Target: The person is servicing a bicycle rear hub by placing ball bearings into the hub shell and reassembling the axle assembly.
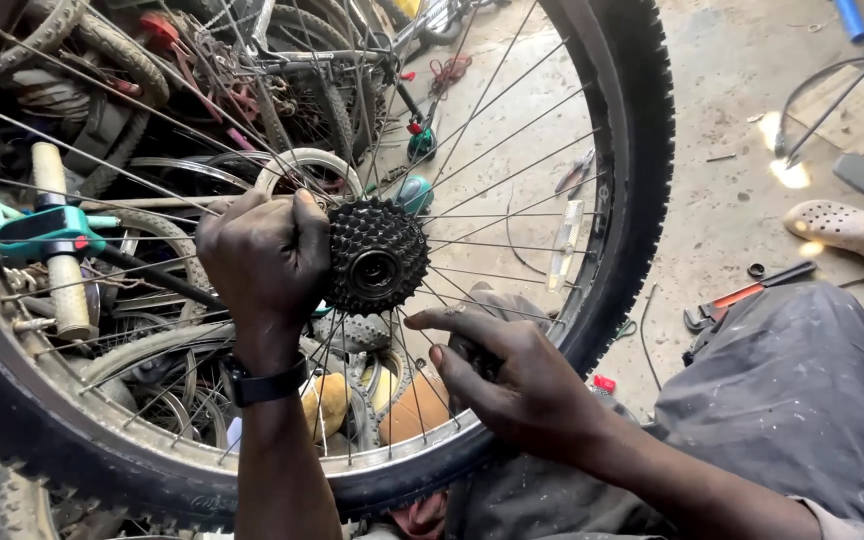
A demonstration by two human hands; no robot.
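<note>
The wheel is held upright, with the cassette still mounted at its hub. The left hand is clenched beside the cassette; the right hand, half spread, touches the spokes. No part appears removed yet.

Left hand grips the cassette; right hand touches spokes.

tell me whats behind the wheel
Through the spokes of the wheel: piled bike tyres, a teal-and-cream tool, concrete floor. The left hand and cassette cover what lies behind the hub.
</note>
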